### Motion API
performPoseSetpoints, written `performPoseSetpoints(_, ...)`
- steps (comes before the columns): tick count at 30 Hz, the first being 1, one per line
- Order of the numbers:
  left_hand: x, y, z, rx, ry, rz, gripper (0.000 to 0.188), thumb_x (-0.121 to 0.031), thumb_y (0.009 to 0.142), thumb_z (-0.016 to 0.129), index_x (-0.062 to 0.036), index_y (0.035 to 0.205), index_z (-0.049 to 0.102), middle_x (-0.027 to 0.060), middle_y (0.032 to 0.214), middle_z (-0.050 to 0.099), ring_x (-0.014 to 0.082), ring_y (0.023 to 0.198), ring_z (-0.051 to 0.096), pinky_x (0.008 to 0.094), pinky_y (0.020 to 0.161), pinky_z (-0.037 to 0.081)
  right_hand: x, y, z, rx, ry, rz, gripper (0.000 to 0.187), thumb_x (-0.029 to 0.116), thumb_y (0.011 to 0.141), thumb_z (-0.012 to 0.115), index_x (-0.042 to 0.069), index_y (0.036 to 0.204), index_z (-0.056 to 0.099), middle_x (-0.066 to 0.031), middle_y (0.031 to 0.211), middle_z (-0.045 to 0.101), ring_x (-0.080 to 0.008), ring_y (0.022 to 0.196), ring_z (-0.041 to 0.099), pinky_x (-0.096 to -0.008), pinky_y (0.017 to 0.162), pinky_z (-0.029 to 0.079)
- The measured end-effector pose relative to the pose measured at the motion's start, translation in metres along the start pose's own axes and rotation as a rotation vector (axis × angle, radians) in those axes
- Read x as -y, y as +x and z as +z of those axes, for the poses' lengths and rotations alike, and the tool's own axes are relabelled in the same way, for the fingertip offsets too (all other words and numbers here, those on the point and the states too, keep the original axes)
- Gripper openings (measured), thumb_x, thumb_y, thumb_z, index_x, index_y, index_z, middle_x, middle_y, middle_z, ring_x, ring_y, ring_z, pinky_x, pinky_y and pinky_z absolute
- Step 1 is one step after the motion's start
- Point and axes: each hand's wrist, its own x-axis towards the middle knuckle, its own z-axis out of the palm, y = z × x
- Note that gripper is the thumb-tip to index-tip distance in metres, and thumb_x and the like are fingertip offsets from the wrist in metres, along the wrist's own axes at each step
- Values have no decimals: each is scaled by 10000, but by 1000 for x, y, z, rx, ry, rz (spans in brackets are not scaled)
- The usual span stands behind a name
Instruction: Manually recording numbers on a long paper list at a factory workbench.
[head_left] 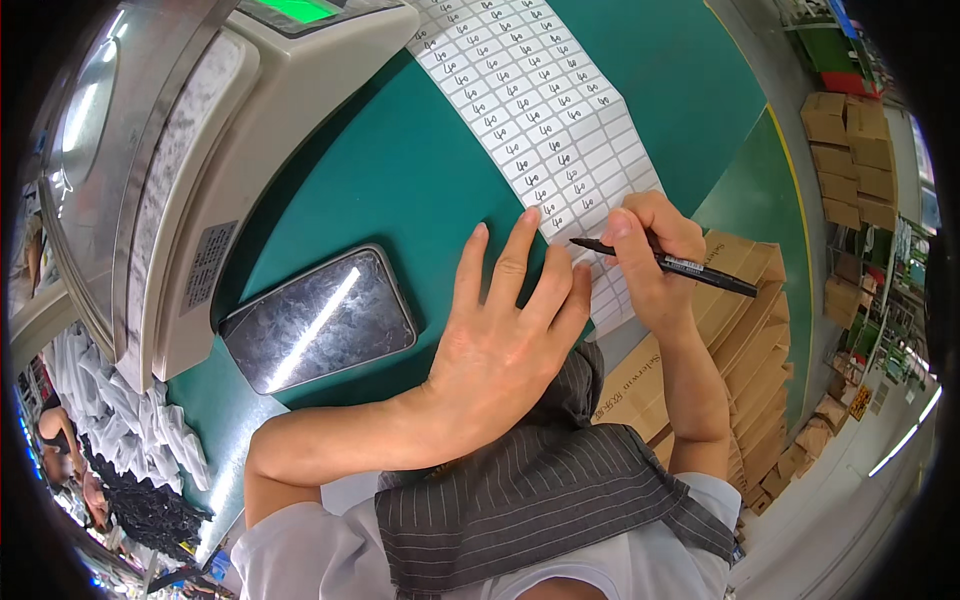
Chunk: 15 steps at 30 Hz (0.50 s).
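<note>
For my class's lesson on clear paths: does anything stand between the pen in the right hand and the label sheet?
Nothing visible does. The right hand holds the black pen with its tip at the label sheet; whether they touch is unclear. The left hand reaches the sheet's left edge beside the tip, not between them.

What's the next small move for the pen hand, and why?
Probably set the black pen to a blank label near its tip and write there: the right hand grips the pen over the label sheet, the labels above are handwritten, and those below look blank. The left hand, fingers at the sheet's edge, could steady it.
</note>
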Motion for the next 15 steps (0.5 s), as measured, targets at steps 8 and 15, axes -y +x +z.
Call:
performPoseSetpoints(8, 0, 0, 0, 5, 12, 0, 561, -221, 677, 779, -89, 1197, 617, 119, 1203, 509, 372, 1303, 410, 600, 1029, 317, 1, 2, 1, 42, -32, -37, 237, 74, 874, 659, 25, 679, 534, -2, 541, 476, -54, 478, 382, -245, 439, 305)
performPoseSetpoints(15, 1, 0, -1, 9, 14, 7, 560, -225, 676, 779, -92, 1196, 621, 115, 1209, 506, 371, 1301, 410, 600, 1028, 318, 1, 0, 1, -5, -7, -6, 245, 76, 878, 654, 22, 680, 519, -1, 539, 462, -53, 481, 365, -249, 436, 293)
